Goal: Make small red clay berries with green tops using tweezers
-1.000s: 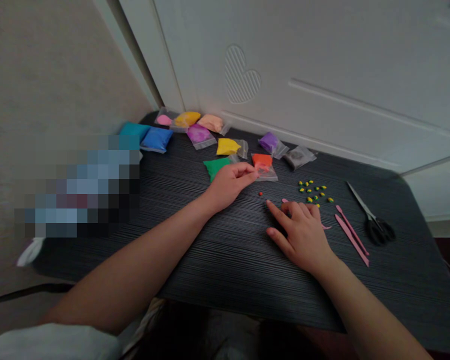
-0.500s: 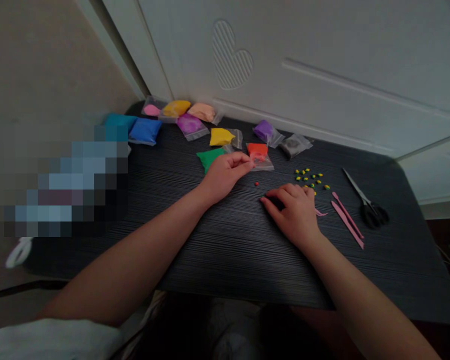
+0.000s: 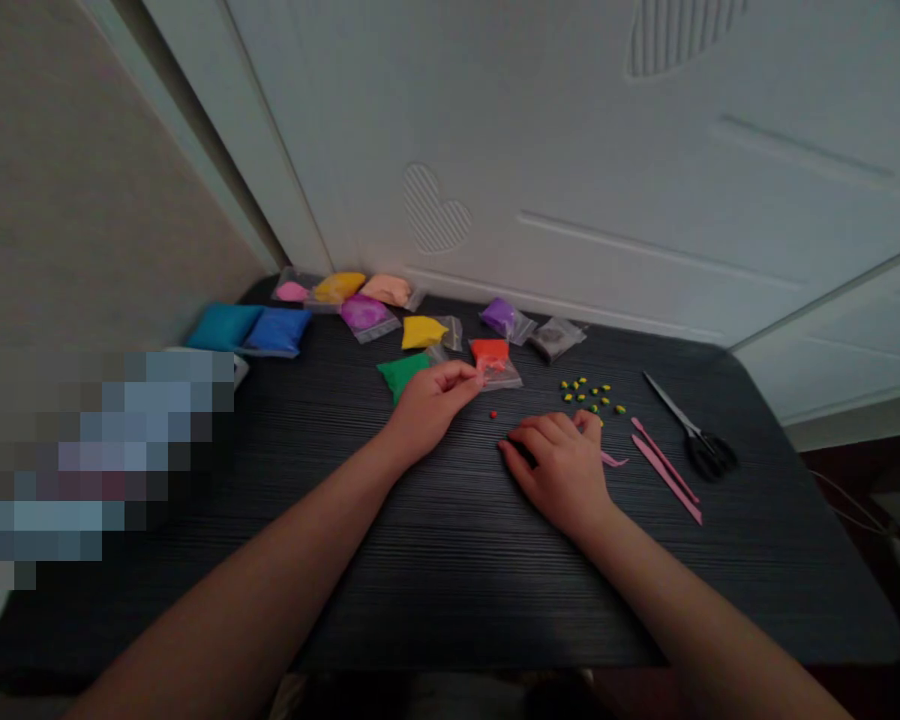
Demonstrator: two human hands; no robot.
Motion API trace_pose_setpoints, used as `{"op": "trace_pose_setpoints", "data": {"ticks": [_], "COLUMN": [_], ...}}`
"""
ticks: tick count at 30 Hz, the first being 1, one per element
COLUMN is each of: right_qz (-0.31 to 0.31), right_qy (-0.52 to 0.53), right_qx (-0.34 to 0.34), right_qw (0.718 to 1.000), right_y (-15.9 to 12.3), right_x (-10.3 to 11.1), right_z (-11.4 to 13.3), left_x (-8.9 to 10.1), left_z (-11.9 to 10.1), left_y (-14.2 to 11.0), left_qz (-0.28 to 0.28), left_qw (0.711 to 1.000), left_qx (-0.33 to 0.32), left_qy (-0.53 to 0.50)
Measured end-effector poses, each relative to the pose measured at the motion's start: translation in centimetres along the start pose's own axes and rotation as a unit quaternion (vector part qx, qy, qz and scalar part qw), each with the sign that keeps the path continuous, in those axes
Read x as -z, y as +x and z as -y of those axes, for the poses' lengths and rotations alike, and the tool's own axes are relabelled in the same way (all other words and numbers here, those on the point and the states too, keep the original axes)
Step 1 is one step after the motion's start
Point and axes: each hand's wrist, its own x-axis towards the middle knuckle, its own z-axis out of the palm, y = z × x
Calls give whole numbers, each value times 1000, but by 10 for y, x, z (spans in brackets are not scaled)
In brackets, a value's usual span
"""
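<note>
My left hand point(image 3: 431, 402) hovers beside the opened bag of red clay point(image 3: 490, 353), thumb and fingers pinched together at its near edge. Whatever sits in that pinch is too small to make out. A tiny red clay ball point(image 3: 493, 414) lies on the table between my two hands. My right hand point(image 3: 559, 465) rests on the tabletop with loosely curved fingers, thumb and forefinger apart and nothing visible between them. Just beyond it lie several small yellow-and-green clay pieces point(image 3: 595, 391), some partly hidden by its fingers. A thin pink piece point(image 3: 613, 460) pokes out beside that hand.
Two pink modelling tools point(image 3: 667, 475) and black-handled scissors point(image 3: 694, 430) lie at the right. Bags of green point(image 3: 403, 375), yellow point(image 3: 423, 332), purple point(image 3: 499, 316) and grey clay point(image 3: 556, 339) line the back, with blue bags point(image 3: 277, 331) farther left. A white panelled door point(image 3: 570, 150) stands behind the dark table point(image 3: 435, 560).
The camera has tipped upward, so the table sits lower in view and more door shows. Both hands keep nearly the same places over the table; the red ball stays put.
</note>
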Motion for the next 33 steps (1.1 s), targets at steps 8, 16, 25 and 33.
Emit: {"op": "trace_pose_setpoints", "data": {"ticks": [8, 16, 25, 33], "right_qz": [-5, 1, 23, 79], "right_qy": [2, 18, 60, 118], "right_qx": [-5, 4, 19, 90], "right_qw": [1000, 1000, 998, 986], "right_y": [-3, -2, -5, -8], "right_x": [1, -2, 5, 9], "right_z": [3, 1, -12, -20], "left_x": [2, 2, 2, 2], "left_z": [2, 2, 1, 1], "left_y": [0, 0, 0, 0], "left_qz": [-3, -6, -4, 0], "left_qw": [1000, 1000, 1000, 1000], "left_qx": [-10, -11, 1, 5], "left_qy": [-5, -3, -3, -6]}}
